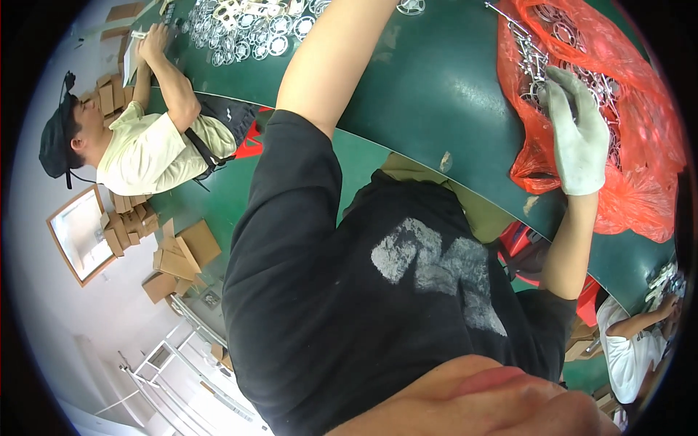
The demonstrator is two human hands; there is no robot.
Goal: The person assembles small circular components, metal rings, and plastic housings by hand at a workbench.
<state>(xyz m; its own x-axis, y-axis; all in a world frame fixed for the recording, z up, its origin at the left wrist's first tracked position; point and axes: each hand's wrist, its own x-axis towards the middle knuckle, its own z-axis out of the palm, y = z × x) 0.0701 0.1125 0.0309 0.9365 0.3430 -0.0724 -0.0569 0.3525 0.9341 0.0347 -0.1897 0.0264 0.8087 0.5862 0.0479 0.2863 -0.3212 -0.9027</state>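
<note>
My right hand (pixel 579 142), in a pale white glove, reaches over a red plastic bag (pixel 632 203) on the right of the green table. Its fingers are stretched out and somewhat apart, with the tips by a heap of shiny metal parts (pixel 531 54), some rod-like, some ring-shaped. Nothing can be seen held in it. My bare left forearm (pixel 334 62) crosses the table edge and runs out at the top, so my left hand is out of sight. Left of that arm lies a pile of silvery ring-shaped parts (pixel 251 36) with spokes.
The green table (pixel 429 80) spans the top. A co-worker (pixel 153 145) in a pale yellow shirt handles a small thing at the far left; another person (pixel 629 349) in white works at the lower right. Cardboard boxes (pixel 185 251) and a white metal rack (pixel 163 363) stand at left.
</note>
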